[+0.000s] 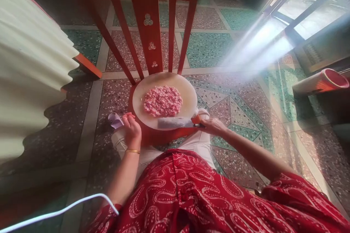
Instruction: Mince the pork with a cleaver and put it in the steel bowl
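Note:
A mound of minced pink meat [163, 101] lies spread on a round, pale chopping board [188, 98], which rests on the seat of a red wooden chair [153, 136]. My right hand [213, 126] grips the handle of a cleaver [175, 122] at the board's near right edge. Its broad blade points left along the near side of the meat, with bits smeared on it. Beside the board's left edge, over my knee, is my left hand [132, 127]. Its fingers are loosely curled and slightly apart, and I see nothing in them.
The chair's slatted back [151, 36] rises behind the board. A pleated cream cloth [30, 69] hangs at the left. A white cable [68, 207] crosses the lower left. On the right, a pale cylindrical container [314, 83] stands on the speckled tile floor [210, 49] near a bright doorway.

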### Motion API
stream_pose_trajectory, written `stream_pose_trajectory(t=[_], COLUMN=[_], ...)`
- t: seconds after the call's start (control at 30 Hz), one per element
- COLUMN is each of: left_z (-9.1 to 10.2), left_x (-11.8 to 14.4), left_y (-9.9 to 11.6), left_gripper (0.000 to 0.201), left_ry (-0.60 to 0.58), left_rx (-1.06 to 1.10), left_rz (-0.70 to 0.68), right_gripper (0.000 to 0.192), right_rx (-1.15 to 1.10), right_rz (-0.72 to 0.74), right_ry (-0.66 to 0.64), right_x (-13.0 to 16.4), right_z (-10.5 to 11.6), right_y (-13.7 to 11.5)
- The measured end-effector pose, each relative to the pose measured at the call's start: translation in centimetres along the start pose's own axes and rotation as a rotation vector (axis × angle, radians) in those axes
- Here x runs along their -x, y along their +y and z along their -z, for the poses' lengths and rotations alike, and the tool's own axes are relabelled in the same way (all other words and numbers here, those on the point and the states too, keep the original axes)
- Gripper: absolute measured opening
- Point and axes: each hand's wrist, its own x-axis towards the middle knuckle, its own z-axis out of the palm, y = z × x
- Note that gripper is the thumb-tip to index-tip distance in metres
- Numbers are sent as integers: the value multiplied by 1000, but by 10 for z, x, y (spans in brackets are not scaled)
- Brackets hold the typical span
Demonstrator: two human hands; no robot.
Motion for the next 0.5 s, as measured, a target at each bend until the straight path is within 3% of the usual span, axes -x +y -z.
stream_pose_trajectory(t=[0.1,0.2,0.33,0.5], left_z=[-4,-6,-7,-9], left_x=[2,3,-1,-12], left_y=[1,5,11,6], left_gripper=[17,18,18,17], left_ry=[19,-22,-25,50], left_rx=[-42,-89,-133,-190], left_rz=[-20,-30,-63,-128], right_gripper=[46,45,50,51], right_rx=[102,208,294,231], right_rz=[148,167,225,253], right_ry=[-16,6,32,72], right_x=[-18,-60,-111,-130], right_z=[-8,0,25,60], right_y=[32,50,65,67])
